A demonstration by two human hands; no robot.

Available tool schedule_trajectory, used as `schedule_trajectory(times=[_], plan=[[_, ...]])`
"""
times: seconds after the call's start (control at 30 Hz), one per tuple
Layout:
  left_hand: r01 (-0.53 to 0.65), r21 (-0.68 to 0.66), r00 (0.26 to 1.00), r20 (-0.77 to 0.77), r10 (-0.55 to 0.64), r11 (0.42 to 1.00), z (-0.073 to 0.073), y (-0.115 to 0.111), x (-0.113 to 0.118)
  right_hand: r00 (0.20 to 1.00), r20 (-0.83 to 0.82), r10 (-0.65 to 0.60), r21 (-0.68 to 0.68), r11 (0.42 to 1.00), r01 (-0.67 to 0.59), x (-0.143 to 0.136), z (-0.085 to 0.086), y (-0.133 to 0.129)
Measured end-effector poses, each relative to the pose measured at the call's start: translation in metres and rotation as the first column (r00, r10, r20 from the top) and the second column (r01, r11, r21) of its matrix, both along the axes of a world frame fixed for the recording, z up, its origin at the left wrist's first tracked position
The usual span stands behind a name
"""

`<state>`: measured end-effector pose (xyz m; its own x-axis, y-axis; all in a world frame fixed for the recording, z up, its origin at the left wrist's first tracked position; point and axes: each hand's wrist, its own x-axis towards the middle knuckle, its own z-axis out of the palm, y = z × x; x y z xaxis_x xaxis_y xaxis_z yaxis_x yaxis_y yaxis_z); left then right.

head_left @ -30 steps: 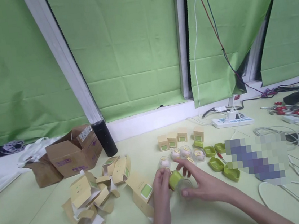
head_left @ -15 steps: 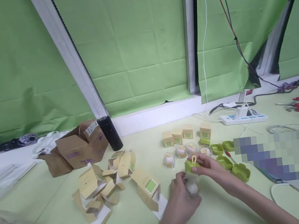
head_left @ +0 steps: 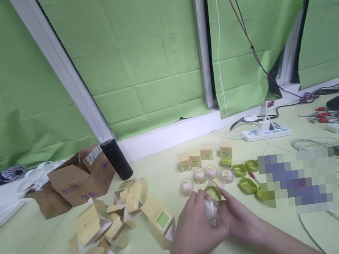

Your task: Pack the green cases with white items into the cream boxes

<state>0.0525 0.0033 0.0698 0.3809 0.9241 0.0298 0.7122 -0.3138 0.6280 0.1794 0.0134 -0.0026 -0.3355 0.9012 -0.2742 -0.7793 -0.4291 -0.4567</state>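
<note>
I have the clear container (head_left: pixel 211 213) in my left hand (head_left: pixel 195 224), its fingers curled around the side. My right hand (head_left: pixel 240 214), close against it, has its fingers grasping the edge of an open green case (head_left: pixel 213 194) just beyond the container. Past them on the desk (head_left: pixel 150 170) I see small clear boxes (head_left: pixel 199 175), with green trays (head_left: pixel 247 185) to their right, tan cartons (head_left: pixel 184 162) behind and torn-open packaging (head_left: pixel 91 223) off to the left.

Before me, the pale green tabletop (head_left: pixel 56 252) carries flattened cartons (head_left: pixel 90 226), a brown corrugated box (head_left: pixel 81 179), a black cylinder (head_left: pixel 116 160), small upright boxes (head_left: pixel 184 161), clear containers (head_left: pixel 199 175), open olive-green cases (head_left: pixel 247 186) and a white power strip (head_left: pixel 252 135).
</note>
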Motion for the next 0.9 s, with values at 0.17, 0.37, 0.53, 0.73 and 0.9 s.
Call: schedule_trajectory(times=[0.17,0.37,0.53,0.73,0.9], plan=[[0.135,0.111,0.984,-0.132,-0.12,0.985,0.002,-0.001,0.004,0.99,-0.135,0.042,-0.057,0.997,-0.05,-0.005,0.006,-0.004],[0.018,0.141,0.985,0.165,-0.041,0.99,-0.009,0.004,-0.003,0.984,-0.065,-0.165,-0.087,0.983,0.16,-0.004,0.002,-0.004],[-0.138,-0.089,0.936,0.313,0.159,0.986,-0.042,0.002,-0.006,0.844,0.189,-0.502,0.089,0.865,0.494,0.013,0.015,-0.003],[-0.052,-0.253,0.95,0.286,0.126,0.966,-0.076,0.002,-0.009,0.814,0.232,-0.532,0.244,0.842,0.481,0.015,0.028,-0.01],[-0.081,-0.187,0.972,0.203,0.119,0.979,-0.068,0.0,-0.019,0.899,0.131,-0.418,0.19,0.9,0.391,0.005,0.024,-0.013]])
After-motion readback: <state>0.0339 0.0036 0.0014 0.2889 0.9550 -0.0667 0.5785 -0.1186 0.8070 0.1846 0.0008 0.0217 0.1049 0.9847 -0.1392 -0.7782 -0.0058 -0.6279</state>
